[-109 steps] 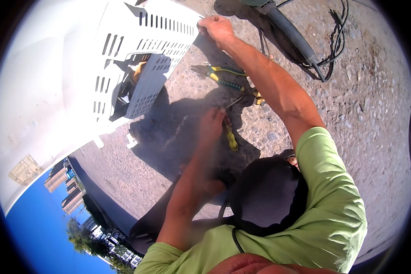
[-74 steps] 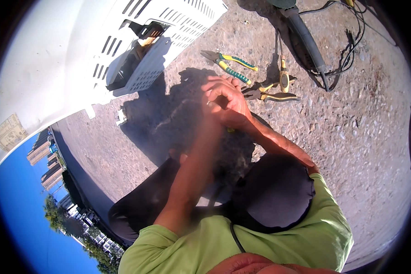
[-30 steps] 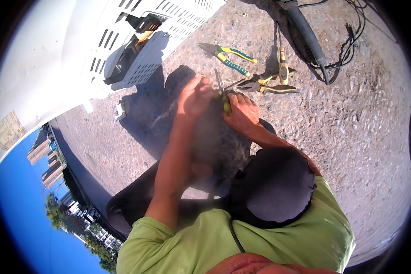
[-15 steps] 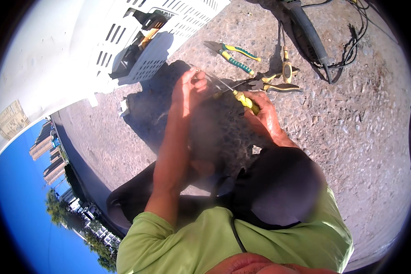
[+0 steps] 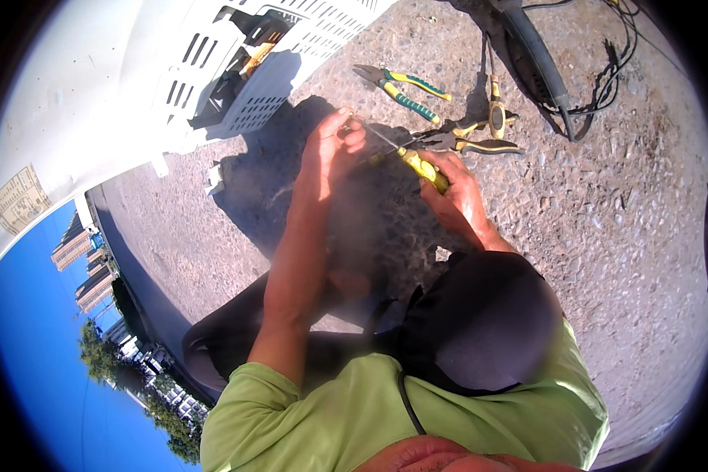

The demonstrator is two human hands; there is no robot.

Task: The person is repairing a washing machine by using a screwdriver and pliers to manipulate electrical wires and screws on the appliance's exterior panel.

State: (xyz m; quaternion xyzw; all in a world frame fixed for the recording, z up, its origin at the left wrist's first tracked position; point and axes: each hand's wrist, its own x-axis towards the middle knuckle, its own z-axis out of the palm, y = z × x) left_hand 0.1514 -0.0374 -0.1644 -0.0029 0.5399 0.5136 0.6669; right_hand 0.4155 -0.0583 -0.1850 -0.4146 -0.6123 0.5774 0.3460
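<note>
A screwdriver (image 5: pixel 426 171) with a yellow handle lies in my right hand (image 5: pixel 460 200), whose fingers are wrapped round the grip. Its thin metal shaft points up and left, toward the fingertips of my left hand (image 5: pixel 332 149). That hand is raised with the fingers curled and thumb and forefinger close together at the shaft's tip. Whatever sits between them is too small to make out. Beyond the right hand, pliers with yellow and black handles (image 5: pixel 488 147) lie on the ground. Farther off are pliers with green and yellow handles (image 5: pixel 409 96).
A second screwdriver (image 5: pixel 496 118) lies beside the pliers. A grey corded power tool (image 5: pixel 536 59) and its black cable (image 5: pixel 606 86) are at the far right. A white slotted plastic housing (image 5: pixel 259 114) stands at the far left. Rough stony ground (image 5: pixel 606 228) lies under everything.
My left fingertips have shifted slightly right, closer to the screwdriver shaft. My right hand keeps its grip on the screwdriver, nearly unmoved.
</note>
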